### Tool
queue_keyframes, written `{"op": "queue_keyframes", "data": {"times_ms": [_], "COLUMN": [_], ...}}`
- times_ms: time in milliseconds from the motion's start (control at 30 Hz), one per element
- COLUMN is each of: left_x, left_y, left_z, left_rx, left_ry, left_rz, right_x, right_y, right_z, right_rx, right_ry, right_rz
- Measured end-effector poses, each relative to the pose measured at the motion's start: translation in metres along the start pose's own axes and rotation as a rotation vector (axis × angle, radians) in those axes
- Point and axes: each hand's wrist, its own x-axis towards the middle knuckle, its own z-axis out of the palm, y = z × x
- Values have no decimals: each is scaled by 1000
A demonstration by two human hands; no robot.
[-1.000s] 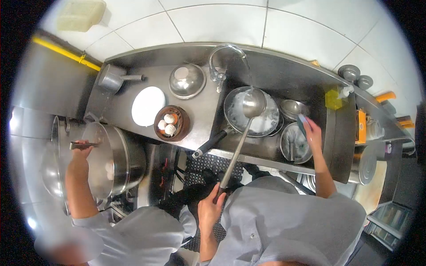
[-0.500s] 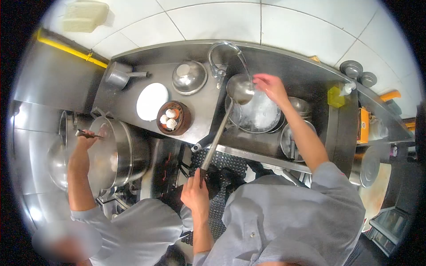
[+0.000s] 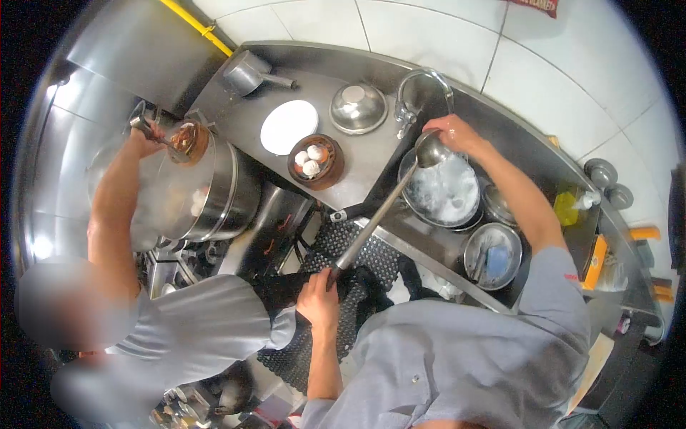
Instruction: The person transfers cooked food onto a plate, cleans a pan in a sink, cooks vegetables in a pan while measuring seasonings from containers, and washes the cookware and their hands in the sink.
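Note:
My left hand (image 3: 318, 297) is wrapped round the dark grip of a long-handled metal ladle (image 3: 375, 223). The ladle slants up over the sink, its bowl under the curved tap (image 3: 407, 118). At the bowl's rim, my right hand (image 3: 457, 136) has its wet fingers bent over the edge, gripping it; some fingertips are hidden. Just below the bowl sits a large round pan (image 3: 443, 193) of frothy, whitish water. Lower right in the sink, a smaller metal bowl (image 3: 511, 275) holds a blue sponge (image 3: 498, 262).
On the steel counter are a wooden steamer basket (image 3: 318, 179) with white buns, white plates (image 3: 289, 129), an upturned metal bowl (image 3: 359, 109) and a saucepan (image 3: 246, 73). At left, a co-worker's hand (image 3: 146, 139) holds a tool at another basket (image 3: 189, 141) over a steaming pot (image 3: 232, 193).
My view has swung, so the counter and sink appear shifted right. My right hand has moved onto the ladle bowl's rim. The co-worker's tool is now at a basket above the pot.

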Motion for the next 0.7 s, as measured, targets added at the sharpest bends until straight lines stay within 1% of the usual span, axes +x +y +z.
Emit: {"op": "queue_keyframes", "data": {"times_ms": [33, 67, 133, 167, 200, 267, 300, 333, 400, 433, 467, 533, 567, 600, 667, 700], "left_x": [-7, -10, -9, 1, 5, 9, 8, 4, -7, -14, -18, -25, -28, -34, -32, -33], "left_y": [1, 2, 4, 13, 20, 32, 34, 34, 32, 29, 31, 39, 40, 38, 45, 44], "left_z": [8, 12, 18, 11, 7, 5, 12, 18, 31, 37, 37, 31, 28, 30, 21, 23], "left_rx": [-56, -59, -122, -103, -102, -112, -82, -86, -415, -576, -581, -645, -670, -692, -703, -709], "left_ry": [-79, -87, -260, -398, -401, -370, -440, -436, -545, -657, -665, -816, -853, -846, -819, -818], "left_rz": [-85, -93, -162, -188, -186, -179, -228, -229, -282, -363, -360, -474, -511, -503, -539, -548], "right_x": [1, 4, 5, 7, 8, 10, 8, 7, 3, -2, -8, -15, -20, -29, -37, -41], "right_y": [-8, -17, -32, -28, -24, -11, -4, -5, -6, -23, -28, -33, -17, -1, 4, 6], "right_z": [1, 1, 3, 4, 2, -7, -4, 0, 7, 3, -7, -15, -11, -10, -16, -16], "right_rx": [-122, -122, -378, -450, -448, -393, -467, -471, -255, -62, -67, 438, 350, 347, 194, 435], "right_ry": [38, 27, -193, -269, -269, -146, -43, -42, 57, 178, 176, 118, 103, 95, -57, 38], "right_rz": [-63, -60, -336, -408, -405, -52, 60, 57, -154, -162, -153, 386, 485, 487, 469, 474]}}
